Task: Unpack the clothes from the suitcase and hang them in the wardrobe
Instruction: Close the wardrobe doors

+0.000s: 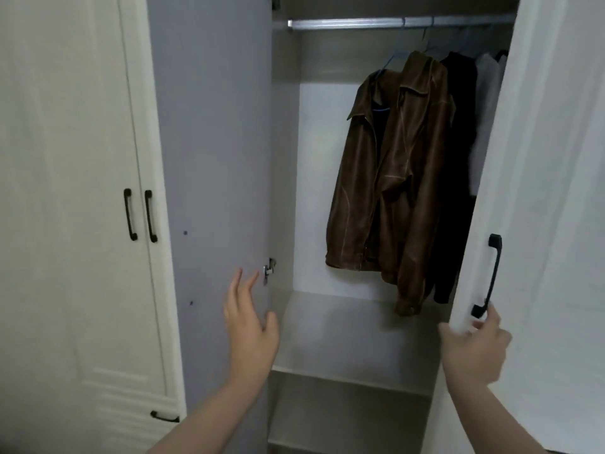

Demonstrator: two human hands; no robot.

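The wardrobe point(327, 191) stands open, with two doors swung outward: the left door point(212, 158) shows its grey inner face, and the right door point(540, 158) shows its white front with one black handle point(492, 273). One metal rail point(393, 22) runs horizontally across the top of the compartment. At least four garments hang from it, bunched toward the right end: a brown leather jacket point(393, 178) in front, a black garment point(458, 158) just behind it, then a pale grey one point(486, 93), and a further one barely visible at the door edge. Each hangs with its long axis vertical; the jacket's open front faces left and toward the camera. Below them lie two shelves point(343, 332). The left hand point(250, 326) is spread flat, fingers straight, near the left door's inner face; contact cannot be told. The right hand point(474, 348) grips the right door's edge just below the handle. Further left are two closed white doors point(65, 191) with two black handles point(140, 215).
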